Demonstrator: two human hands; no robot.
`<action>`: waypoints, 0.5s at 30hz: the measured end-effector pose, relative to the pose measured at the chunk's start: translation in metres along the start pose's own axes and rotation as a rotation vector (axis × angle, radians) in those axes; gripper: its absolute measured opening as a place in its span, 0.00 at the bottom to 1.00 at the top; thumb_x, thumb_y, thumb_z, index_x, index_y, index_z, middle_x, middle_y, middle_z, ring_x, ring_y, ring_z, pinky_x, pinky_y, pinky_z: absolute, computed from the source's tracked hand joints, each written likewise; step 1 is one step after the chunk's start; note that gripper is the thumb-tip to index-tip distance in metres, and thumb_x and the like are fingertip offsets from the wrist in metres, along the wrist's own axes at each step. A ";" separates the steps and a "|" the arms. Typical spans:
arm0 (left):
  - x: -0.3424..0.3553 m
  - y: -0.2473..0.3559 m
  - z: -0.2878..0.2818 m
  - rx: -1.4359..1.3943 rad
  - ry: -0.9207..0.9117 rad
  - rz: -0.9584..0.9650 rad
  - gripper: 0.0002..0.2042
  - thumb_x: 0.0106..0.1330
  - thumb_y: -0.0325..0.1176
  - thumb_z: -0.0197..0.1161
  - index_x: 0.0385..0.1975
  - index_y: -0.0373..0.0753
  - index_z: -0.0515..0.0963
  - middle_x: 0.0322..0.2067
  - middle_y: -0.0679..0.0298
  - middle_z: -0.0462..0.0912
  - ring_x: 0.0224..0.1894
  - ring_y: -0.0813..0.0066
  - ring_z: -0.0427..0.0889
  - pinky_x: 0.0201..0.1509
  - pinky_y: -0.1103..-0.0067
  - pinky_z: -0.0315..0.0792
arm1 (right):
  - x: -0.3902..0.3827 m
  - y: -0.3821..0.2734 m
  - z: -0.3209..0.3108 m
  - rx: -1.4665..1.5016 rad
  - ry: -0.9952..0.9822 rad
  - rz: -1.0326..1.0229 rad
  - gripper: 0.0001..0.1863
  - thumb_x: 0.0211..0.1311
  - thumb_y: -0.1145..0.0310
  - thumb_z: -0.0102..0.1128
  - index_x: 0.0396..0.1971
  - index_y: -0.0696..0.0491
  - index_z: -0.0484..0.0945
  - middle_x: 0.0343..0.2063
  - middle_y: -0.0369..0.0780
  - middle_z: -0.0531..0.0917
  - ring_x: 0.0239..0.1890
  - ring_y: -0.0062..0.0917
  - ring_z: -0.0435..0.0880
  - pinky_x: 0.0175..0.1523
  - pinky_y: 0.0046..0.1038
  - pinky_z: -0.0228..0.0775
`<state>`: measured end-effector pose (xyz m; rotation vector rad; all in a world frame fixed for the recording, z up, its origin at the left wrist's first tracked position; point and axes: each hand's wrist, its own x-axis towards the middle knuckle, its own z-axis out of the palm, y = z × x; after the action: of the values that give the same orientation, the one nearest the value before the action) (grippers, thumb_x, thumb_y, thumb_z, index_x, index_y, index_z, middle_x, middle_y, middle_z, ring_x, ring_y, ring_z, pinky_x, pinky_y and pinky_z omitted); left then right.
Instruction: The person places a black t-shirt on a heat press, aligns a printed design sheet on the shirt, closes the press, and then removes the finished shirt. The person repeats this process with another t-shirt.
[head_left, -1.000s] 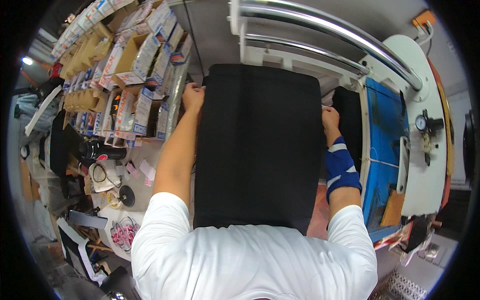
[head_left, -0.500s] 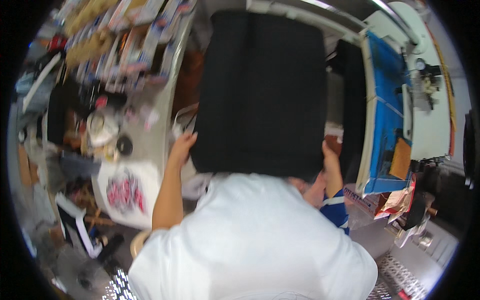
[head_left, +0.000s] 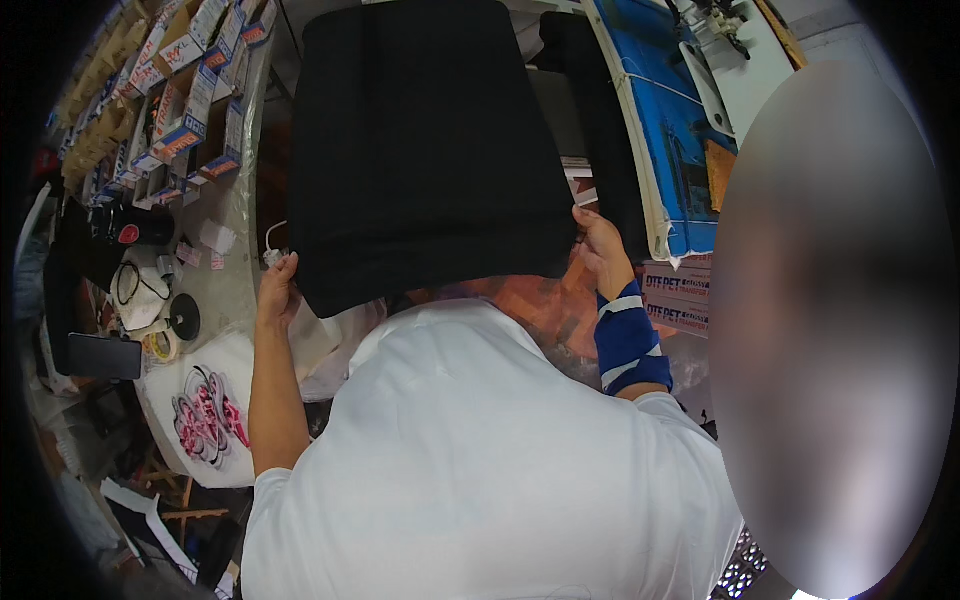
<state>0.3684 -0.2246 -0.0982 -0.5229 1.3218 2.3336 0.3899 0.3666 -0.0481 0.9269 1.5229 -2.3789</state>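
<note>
A large black cloth (head_left: 430,150) is spread out in front of me, its near edge sagging in a loose curve. My left hand (head_left: 279,285) pinches its near left corner, thumb uppermost. At the near right corner, my right hand (head_left: 603,245) grips the same cloth, with the fingers partly hidden beneath it. What supports the cloth, if anything, is hidden. A blue band with white stripes (head_left: 630,345) wraps my right forearm.
Left stands a table (head_left: 225,215) with stacked cardboard boxes (head_left: 190,110) and a phone (head_left: 105,356). White fabric with a pink print (head_left: 215,415) hangs nearer. Right are another black strip (head_left: 600,120), a blue-topped board (head_left: 670,130) and boxes (head_left: 678,290). A blurred oval covers the far right.
The whole view has shifted, so the cloth and both hands appear farther left and higher. The cloth's near edge now slants and sags more. Both hands keep their hold.
</note>
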 end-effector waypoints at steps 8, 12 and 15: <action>-0.008 -0.012 0.017 -0.195 0.018 0.073 0.18 0.75 0.40 0.58 0.56 0.35 0.77 0.55 0.58 0.82 0.55 0.67 0.82 0.62 0.69 0.76 | 0.009 0.015 -0.005 0.210 0.009 -0.054 0.14 0.72 0.69 0.58 0.52 0.59 0.78 0.48 0.43 0.84 0.52 0.31 0.82 0.62 0.32 0.71; 0.000 -0.033 0.027 -0.086 0.086 0.078 0.21 0.76 0.44 0.54 0.60 0.34 0.74 0.55 0.56 0.82 0.55 0.65 0.83 0.62 0.66 0.77 | 0.030 0.046 -0.009 0.154 0.024 -0.071 0.16 0.73 0.70 0.56 0.56 0.60 0.75 0.51 0.44 0.83 0.55 0.31 0.80 0.66 0.31 0.68; 0.012 -0.052 0.035 -0.133 0.115 -0.110 0.21 0.79 0.43 0.45 0.55 0.34 0.78 0.50 0.53 0.84 0.49 0.63 0.86 0.56 0.66 0.80 | 0.025 0.076 0.001 -0.208 -0.213 -0.293 0.21 0.73 0.64 0.55 0.60 0.59 0.74 0.52 0.47 0.83 0.57 0.36 0.80 0.63 0.35 0.71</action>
<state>0.3811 -0.1679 -0.1242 -0.7621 1.1602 2.3408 0.4041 0.3345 -0.1204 0.4154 1.8787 -2.3483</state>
